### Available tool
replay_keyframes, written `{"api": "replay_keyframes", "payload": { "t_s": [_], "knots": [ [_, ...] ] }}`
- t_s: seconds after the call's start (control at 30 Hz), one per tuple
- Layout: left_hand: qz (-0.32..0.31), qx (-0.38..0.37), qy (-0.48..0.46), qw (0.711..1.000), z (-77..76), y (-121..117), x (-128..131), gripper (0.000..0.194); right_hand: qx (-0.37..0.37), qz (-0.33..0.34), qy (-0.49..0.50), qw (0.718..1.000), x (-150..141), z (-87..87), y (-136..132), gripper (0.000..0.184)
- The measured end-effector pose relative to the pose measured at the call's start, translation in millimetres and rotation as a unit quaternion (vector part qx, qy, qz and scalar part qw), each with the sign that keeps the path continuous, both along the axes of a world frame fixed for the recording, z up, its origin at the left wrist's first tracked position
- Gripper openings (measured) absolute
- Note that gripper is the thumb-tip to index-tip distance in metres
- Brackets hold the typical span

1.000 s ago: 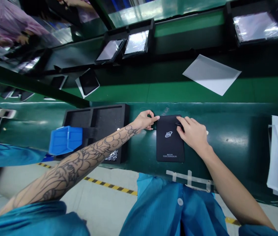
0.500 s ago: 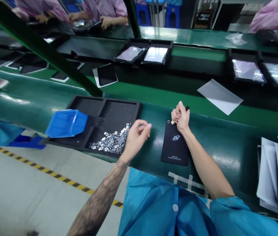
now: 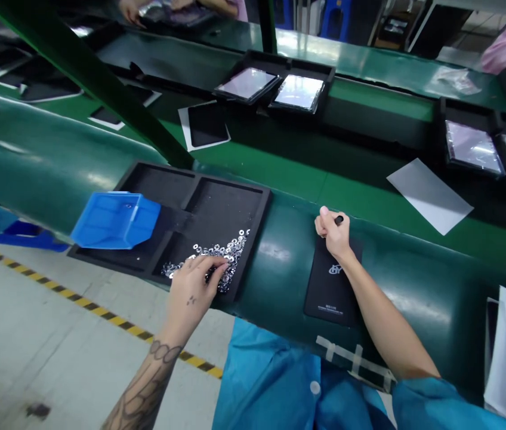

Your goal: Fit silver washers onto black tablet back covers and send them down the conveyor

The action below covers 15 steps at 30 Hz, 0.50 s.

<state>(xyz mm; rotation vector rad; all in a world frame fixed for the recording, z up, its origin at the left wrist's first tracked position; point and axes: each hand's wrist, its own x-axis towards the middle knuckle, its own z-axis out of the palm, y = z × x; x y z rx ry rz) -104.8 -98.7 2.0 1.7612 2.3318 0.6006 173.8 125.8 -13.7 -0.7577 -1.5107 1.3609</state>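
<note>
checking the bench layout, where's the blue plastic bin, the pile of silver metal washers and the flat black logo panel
blue plastic bin (image 3: 116, 221), head view, on its outer wall
pile of silver metal washers (image 3: 234, 248), head view, on the pile's far end
flat black logo panel (image 3: 330, 295), head view, on its face below the white logo

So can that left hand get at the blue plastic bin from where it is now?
Probably yes. The left hand is among the metal washers in the black foam tray, and the blue plastic bin sits at the tray's other end, with nothing visible between them.
</note>
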Motion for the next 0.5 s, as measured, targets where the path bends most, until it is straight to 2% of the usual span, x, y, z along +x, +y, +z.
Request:
{"api": "replay_keyframes", "payload": {
  "t_s": [0.17, 0.3, 0.4, 0.5],
  "knots": [
    [0.016, -0.007, -0.001, 1.000, 9.1, 1, -5, 0.032, 0.042, 0.012, -0.037, 0.998, 4, -7.8, -2, 0.071],
    [0.047, -0.009, 0.079, 0.996, 20.2, 2, 0, 0.028, 0.057, 0.027, -0.050, 0.997, 9, -11.4, -2, 0.068],
    [0.047, -0.011, 0.114, 0.992, 25.7, 5, 5, 0.027, 0.059, 0.028, -0.065, 0.996, 9, -8.8, -2, 0.066],
    [0.041, -0.016, 0.099, 0.994, 25.3, 8, 6, 0.025, 0.089, 0.052, -0.076, 0.992, 6, -2.5, -3, 0.066]
  ]
}}
